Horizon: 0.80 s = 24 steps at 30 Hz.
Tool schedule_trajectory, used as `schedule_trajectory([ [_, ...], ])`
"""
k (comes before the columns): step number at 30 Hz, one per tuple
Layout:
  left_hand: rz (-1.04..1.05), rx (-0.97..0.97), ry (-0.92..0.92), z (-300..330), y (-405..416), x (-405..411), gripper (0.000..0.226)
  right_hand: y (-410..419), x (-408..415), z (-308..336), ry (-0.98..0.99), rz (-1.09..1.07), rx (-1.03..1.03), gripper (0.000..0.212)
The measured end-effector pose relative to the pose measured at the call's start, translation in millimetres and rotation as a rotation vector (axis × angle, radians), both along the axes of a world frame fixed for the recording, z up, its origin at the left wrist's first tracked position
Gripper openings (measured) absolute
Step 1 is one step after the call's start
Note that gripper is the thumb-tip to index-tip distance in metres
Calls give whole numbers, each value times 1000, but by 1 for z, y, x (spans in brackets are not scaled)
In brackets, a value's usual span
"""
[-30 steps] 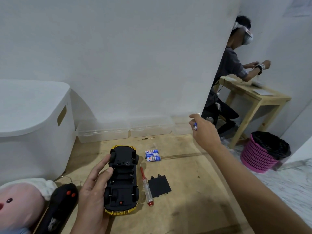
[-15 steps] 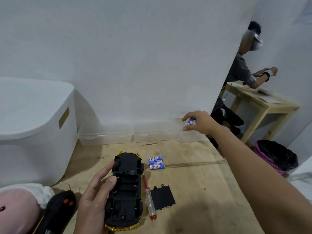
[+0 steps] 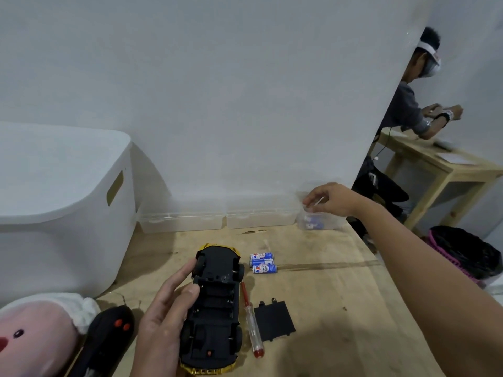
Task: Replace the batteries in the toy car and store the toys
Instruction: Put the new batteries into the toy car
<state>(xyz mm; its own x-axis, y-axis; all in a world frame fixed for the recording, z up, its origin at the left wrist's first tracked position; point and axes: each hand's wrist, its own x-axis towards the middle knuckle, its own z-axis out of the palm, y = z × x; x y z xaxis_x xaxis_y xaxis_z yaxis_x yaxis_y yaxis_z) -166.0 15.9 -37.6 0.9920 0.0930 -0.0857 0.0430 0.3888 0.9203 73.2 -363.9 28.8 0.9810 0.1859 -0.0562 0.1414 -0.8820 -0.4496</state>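
Nearest you, your left hand (image 3: 163, 319) holds the toy car (image 3: 215, 306), grip wrapped on its left side, thumb and fingers curled against the black underside. The car lies upside down on the wooden bench (image 3: 326, 308), yellow body edge showing at front and rear, battery bay open. Left of the hand sit a black remote (image 3: 109, 338) w/ red buttons and a pink plush toy (image 3: 35, 333). Just right of the car lies a screwdriver (image 3: 251, 325), red tip, clear handle, and beside that the black battery cover (image 3: 274, 321), flat on the bench. Further out, approx. mid-bench, three blue-and-white batteries (image 3: 262, 263) lie side by side. At far left stands a large white storage bin (image 3: 60, 197). Along the wall runs a row of clear plastic boxes (image 3: 217, 217). Your right hand (image 3: 332, 198) hovers over the small clear container (image 3: 319, 220) at the row's right end, fingers bent down, grip loose; blue batteries show inside it. Beyond, another person (image 3: 411, 110) sits at a wooden table, a pink bin (image 3: 462, 251) near.
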Motion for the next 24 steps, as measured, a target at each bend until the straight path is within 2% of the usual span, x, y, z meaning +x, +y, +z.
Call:
schedule_trajectory([
  [2,13,-19,8,1,0,-1,40,1,-5,-2,-16,-22,27,10],
  [6,20,-40,12,7,-1,-3,38,6,-26,0,-66,-34,18,22],
  [12,50,-140,44,10,-4,-6,37,26,-65,10,-195,24,10,24],
  [17,49,-200,46,14,-2,-9,38,65,-102,13,-280,67,184,14],
  [21,43,-247,51,18,-2,-11,38,107,-123,-4,-205,150,204,14],
  [24,50,-264,55,20,-3,-13,37,128,-130,-25,-116,236,72,29],
])
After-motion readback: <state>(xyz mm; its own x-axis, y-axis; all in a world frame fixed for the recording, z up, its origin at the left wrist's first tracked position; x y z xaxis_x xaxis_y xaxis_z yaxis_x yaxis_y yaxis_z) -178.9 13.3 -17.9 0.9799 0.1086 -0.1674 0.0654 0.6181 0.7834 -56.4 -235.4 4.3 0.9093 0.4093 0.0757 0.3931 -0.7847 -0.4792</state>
